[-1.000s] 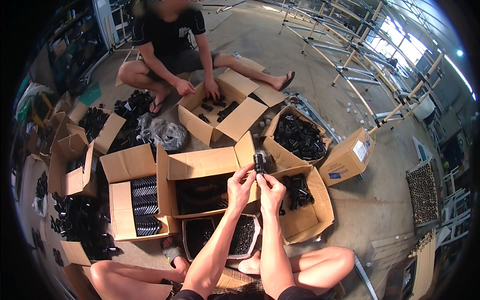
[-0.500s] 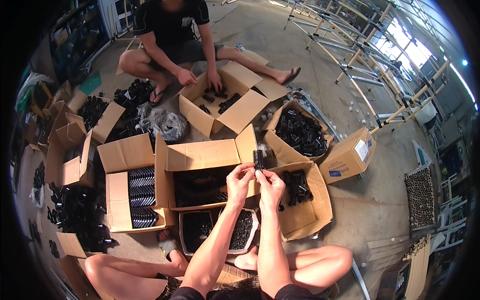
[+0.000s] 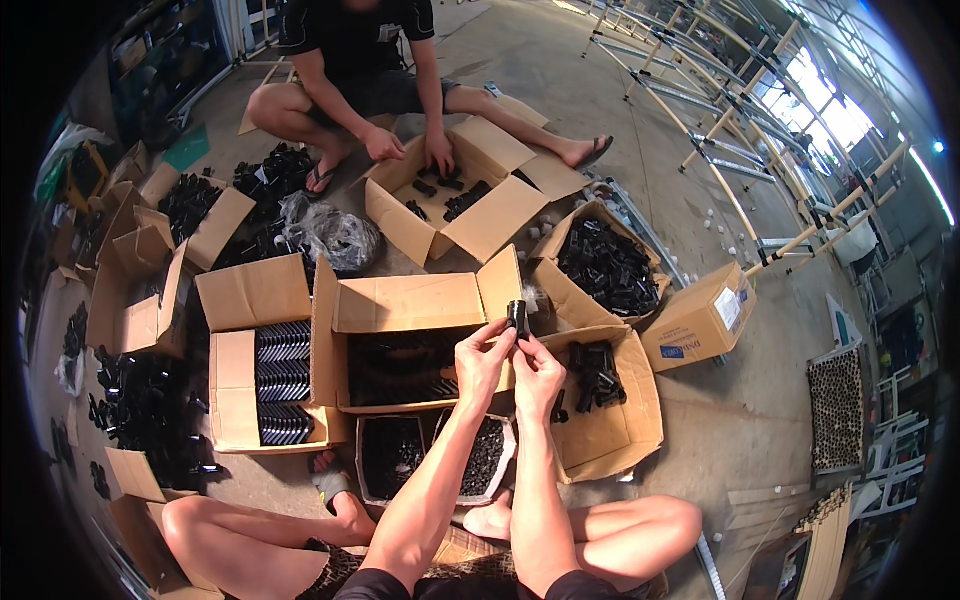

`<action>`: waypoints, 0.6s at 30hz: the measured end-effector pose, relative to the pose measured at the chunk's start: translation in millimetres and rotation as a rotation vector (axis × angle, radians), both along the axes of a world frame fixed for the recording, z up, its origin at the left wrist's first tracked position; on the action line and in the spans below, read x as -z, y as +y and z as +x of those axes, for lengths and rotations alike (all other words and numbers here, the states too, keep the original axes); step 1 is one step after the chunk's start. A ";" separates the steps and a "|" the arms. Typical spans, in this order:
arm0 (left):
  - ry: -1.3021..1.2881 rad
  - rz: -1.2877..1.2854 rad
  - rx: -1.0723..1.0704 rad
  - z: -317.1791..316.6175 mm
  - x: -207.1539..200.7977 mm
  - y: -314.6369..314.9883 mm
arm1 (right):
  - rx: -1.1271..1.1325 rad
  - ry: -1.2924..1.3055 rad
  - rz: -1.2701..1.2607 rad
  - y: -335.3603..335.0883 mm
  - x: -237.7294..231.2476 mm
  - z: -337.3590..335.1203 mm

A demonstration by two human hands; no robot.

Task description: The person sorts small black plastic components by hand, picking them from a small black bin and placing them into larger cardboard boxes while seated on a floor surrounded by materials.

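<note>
Both of my hands hold one short black pipe fitting upright, well out in front of me. My left hand [image 3: 481, 362] pinches the fitting [image 3: 516, 315] from the left side. At its lower end my right hand [image 3: 539, 376] closes fingertips and thumb; any small part between them is too small to make out. Beneath my wrists stands a light-rimmed tray [image 3: 514, 440] with small black parts in two sections. Beyond it is an open carton [image 3: 405, 305] of dark parts. To the right, another carton [image 3: 640, 425] holds loose black fittings.
At the left, a carton [image 3: 232, 385] contains neat rows of black fittings, near a loose heap [image 3: 150, 410] on the floor. Across from me a person [image 3: 360, 45] reaches into an open carton [image 3: 490, 220]. A closed box [image 3: 700, 325] and pipe frames [image 3: 740, 130] stand at right.
The view has shifted slightly. My hands keep their pinch on the fitting, with only small finger movement. Opposite me, the other person's hands remain at their carton.
</note>
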State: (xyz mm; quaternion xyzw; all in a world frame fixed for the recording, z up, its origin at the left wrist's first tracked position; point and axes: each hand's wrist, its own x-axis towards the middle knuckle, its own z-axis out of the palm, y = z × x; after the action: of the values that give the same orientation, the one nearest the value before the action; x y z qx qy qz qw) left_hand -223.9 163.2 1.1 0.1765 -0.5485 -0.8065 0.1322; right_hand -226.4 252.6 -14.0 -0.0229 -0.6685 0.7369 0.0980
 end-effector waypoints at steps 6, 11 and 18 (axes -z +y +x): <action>0.036 -0.127 -0.074 -0.2 -12.6 0.1 | 0.017 -0.029 0.115 -7.1 -13.9 6.8; 0.012 -0.112 -0.030 4.0 -19.9 0.5 | 0.037 0.017 0.078 -10.1 -15.8 8.2; 0.069 0.017 0.009 4.6 -12.4 0.8 | 0.067 0.018 0.094 -9.8 -8.5 7.4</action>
State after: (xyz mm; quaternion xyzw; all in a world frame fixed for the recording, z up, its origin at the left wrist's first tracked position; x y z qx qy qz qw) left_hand -219.3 164.0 13.6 0.1470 -0.5374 -0.8175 0.1458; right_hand -219.1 242.8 -5.5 -0.0342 -0.7002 0.7012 0.1295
